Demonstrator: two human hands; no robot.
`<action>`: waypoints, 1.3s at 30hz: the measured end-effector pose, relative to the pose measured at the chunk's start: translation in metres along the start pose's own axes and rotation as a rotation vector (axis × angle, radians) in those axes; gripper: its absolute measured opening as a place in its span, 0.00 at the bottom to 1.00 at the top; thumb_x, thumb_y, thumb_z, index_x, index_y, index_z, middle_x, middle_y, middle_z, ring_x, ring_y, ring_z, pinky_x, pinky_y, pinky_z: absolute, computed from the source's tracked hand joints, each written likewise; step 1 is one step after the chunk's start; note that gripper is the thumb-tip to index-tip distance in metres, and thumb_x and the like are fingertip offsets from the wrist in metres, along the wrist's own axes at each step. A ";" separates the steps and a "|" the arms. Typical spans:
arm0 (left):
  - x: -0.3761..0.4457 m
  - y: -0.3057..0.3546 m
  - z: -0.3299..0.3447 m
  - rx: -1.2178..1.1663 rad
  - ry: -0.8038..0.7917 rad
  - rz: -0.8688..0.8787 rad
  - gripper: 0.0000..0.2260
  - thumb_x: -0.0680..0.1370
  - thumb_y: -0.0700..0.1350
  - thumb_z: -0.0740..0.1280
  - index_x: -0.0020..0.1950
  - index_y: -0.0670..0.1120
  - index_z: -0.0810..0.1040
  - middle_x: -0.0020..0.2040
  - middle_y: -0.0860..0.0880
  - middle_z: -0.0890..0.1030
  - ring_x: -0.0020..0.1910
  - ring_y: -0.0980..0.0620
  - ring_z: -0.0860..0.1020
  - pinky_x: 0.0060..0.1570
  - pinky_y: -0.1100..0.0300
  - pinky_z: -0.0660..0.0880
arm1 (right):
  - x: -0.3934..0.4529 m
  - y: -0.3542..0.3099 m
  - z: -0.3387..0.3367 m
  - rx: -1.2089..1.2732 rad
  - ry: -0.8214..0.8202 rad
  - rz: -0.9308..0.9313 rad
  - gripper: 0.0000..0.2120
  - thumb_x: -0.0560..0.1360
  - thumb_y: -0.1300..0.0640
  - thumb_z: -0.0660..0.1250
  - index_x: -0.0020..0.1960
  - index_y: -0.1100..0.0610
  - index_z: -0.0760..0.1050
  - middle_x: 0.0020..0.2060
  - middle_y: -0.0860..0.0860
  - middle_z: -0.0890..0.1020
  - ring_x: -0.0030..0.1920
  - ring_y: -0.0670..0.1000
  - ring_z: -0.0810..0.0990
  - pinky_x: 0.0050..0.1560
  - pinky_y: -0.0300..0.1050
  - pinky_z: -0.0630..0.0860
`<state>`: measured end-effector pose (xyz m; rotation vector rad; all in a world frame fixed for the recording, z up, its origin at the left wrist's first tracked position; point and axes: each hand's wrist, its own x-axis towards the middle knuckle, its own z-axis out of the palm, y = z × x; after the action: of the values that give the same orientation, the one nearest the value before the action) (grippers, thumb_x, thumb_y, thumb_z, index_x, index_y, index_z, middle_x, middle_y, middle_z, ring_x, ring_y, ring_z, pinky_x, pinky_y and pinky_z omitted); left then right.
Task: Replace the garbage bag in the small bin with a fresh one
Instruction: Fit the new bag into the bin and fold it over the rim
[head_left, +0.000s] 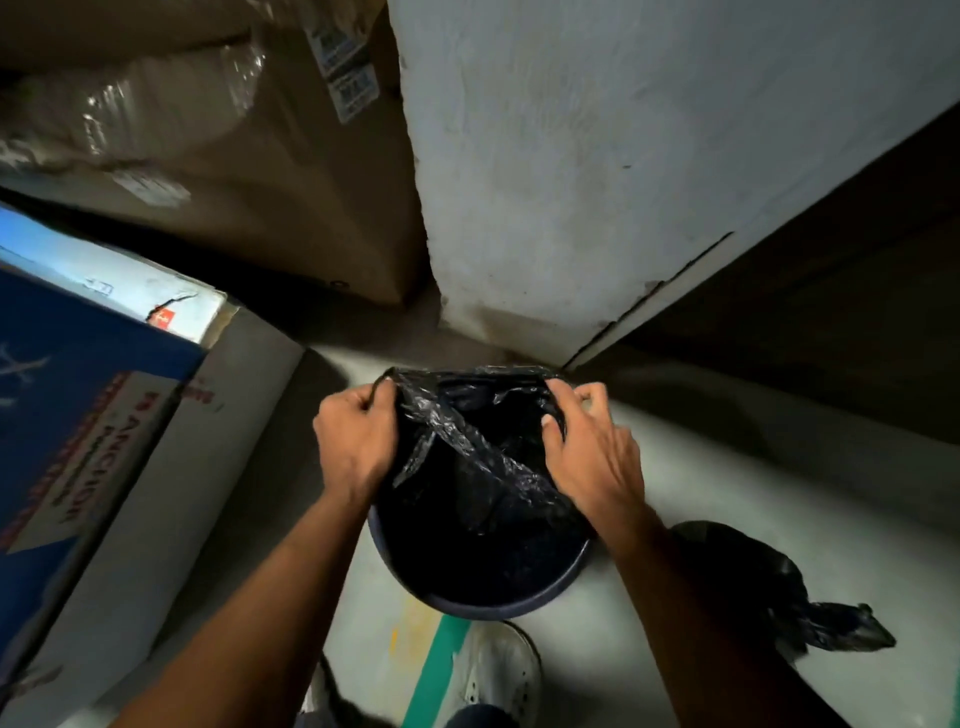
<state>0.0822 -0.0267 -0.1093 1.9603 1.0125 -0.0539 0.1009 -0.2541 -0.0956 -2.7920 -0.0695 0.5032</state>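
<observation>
A small dark blue round bin (483, 605) stands on the floor below me. A black garbage bag (467, 431) hangs into it, its mouth pulled wide above the far rim. My left hand (353, 436) is shut on the bag's left edge. My right hand (587, 441) grips the right edge, thumb inside the opening. A second black bag (779, 587), bunched and tied, lies on the floor to the right of the bin, partly behind my right forearm.
A blue and white cardboard box (104, 441) stands close on the left. A large brown box (234, 171) sits behind it. A white wall corner (597, 182) rises just beyond the bin. My white shoe (498, 670) and a green floor stripe (436, 670) are under the bin.
</observation>
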 end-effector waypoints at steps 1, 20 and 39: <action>0.010 -0.001 0.001 -0.007 0.004 -0.042 0.24 0.73 0.57 0.65 0.33 0.35 0.72 0.29 0.51 0.70 0.29 0.51 0.67 0.35 0.52 0.72 | 0.011 0.002 0.000 -0.004 -0.021 0.020 0.20 0.79 0.44 0.56 0.70 0.44 0.62 0.60 0.52 0.71 0.42 0.61 0.81 0.45 0.53 0.78; -0.017 -0.097 -0.033 0.008 -0.395 -0.029 0.13 0.71 0.23 0.63 0.40 0.40 0.78 0.33 0.42 0.81 0.34 0.49 0.77 0.30 0.58 0.75 | -0.006 0.093 0.011 0.786 -0.685 0.293 0.46 0.60 0.77 0.60 0.74 0.48 0.65 0.67 0.52 0.77 0.68 0.56 0.75 0.66 0.61 0.73; -0.037 -0.052 -0.052 0.080 -0.314 0.348 0.19 0.60 0.30 0.60 0.44 0.49 0.76 0.36 0.49 0.80 0.35 0.52 0.77 0.36 0.56 0.74 | -0.042 0.081 0.019 0.872 -0.530 0.355 0.28 0.69 0.74 0.66 0.66 0.57 0.69 0.61 0.54 0.80 0.58 0.46 0.80 0.60 0.45 0.78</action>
<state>0.0053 0.0020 -0.1001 2.0936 0.4662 -0.2038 0.0544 -0.3306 -0.1230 -1.7702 0.4308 1.0445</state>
